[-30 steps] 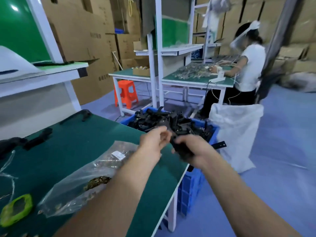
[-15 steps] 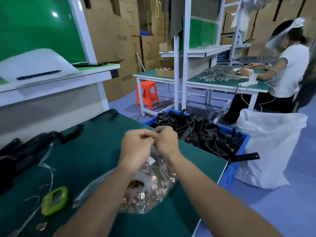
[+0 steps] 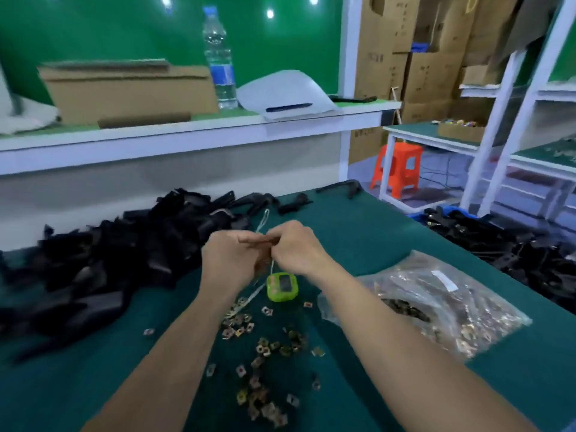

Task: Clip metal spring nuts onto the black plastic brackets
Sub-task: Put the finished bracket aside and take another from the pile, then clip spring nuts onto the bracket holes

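Observation:
My left hand [image 3: 230, 260] and my right hand [image 3: 296, 247] meet fingertip to fingertip above the green table [image 3: 358, 232]. Their curled fingers pinch a small piece between them, too blurred to name. A big pile of black plastic brackets [image 3: 103, 260] lies to the left of the hands. Several metal spring nuts [image 3: 265, 347] are scattered loose on the mat under my forearms. A clear plastic bag of spring nuts [image 3: 436, 300] lies to the right, beside my right forearm.
A green timer [image 3: 282, 286] with a thin cord lies just below the hands. More black brackets fill a blue crate [image 3: 514, 244] off the table's right edge. A shelf behind holds a cardboard box [image 3: 124, 88] and a water bottle [image 3: 218, 57]. An orange stool [image 3: 397, 169] stands beyond.
My view has swung left from the crate to the table. My hands have left the bag's mouth and now meet above the timer; the bag lies to the right.

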